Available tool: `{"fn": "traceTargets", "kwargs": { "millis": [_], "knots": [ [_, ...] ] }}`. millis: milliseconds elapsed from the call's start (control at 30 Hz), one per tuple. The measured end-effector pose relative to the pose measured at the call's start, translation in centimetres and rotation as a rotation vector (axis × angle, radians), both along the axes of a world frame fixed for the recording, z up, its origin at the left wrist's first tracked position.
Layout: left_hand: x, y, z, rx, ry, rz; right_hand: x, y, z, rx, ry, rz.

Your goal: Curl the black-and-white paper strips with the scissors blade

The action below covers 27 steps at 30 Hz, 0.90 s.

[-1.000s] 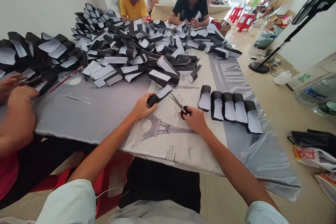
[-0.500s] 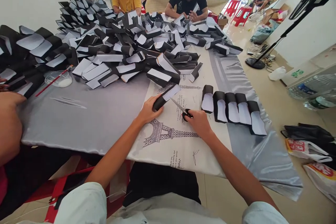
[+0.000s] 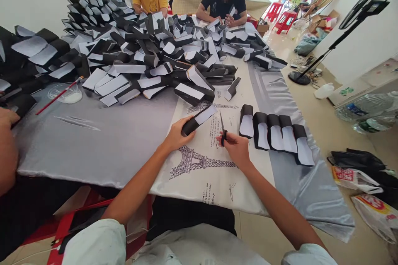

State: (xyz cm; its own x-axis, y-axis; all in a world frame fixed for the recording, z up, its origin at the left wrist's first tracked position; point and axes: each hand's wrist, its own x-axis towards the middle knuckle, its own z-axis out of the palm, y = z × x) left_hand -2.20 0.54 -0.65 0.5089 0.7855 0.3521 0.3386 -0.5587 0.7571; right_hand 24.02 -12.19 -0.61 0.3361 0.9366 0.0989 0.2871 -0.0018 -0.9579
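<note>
My left hand [image 3: 178, 134] is closed round the lower end of a black folded paper box [image 3: 199, 119] with a white flap, held tilted up to the right over the table. In my right hand [image 3: 234, 145] is a pair of scissors [image 3: 222, 129], gripped by the black handles with the blades pointing up and away from me. The blade tips stand just right of the box, apart from it. Beyond my right hand, several similar black-and-white boxes [image 3: 276, 132] lie side by side in a row.
A large heap of black-and-white boxes [image 3: 149, 49] covers the table's far side. On the left lie a red brush [image 3: 59, 95] and a clear dish [image 3: 73, 96] of white stuff. Co-workers [image 3: 222, 0] sit opposite; an arm [image 3: 8, 149] shows at left. A fan [image 3: 345, 33] stands at right.
The scissors have swung from pointing left at the box's flap to pointing upright, and their tips have moved away from the box. My left hand still holds the box, shifted slightly right.
</note>
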Motion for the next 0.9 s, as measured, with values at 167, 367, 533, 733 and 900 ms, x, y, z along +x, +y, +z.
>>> {"fn": "traceTargets", "kwargs": {
  "millis": [167, 367, 533, 733, 900],
  "knots": [
    [2.4, -2.4, 0.8, -0.451, -0.359, -0.062, -1.2, 0.3, -0.7, -0.01, 0.204, 0.081],
    [6.3, -5.9, 0.8, -0.568, -0.603, -0.192, -2.5, 0.0, -1.0, -0.022, 0.101, 0.13],
    [7.4, -6.9, 0.5, -0.399, -0.677, -0.017, -2.6, -0.5, 0.0, -0.032, -0.071, 0.267],
    [6.8, -6.9, 0.0, -0.521, -0.62, -0.056, -1.0, 0.3, 1.3, -0.129, 0.097, 0.636],
    [6.6, -6.5, 0.4, -0.46, -0.618, -0.048, -0.9, 0.0, 0.9, -0.17, 0.112, 0.508]
  ]
}}
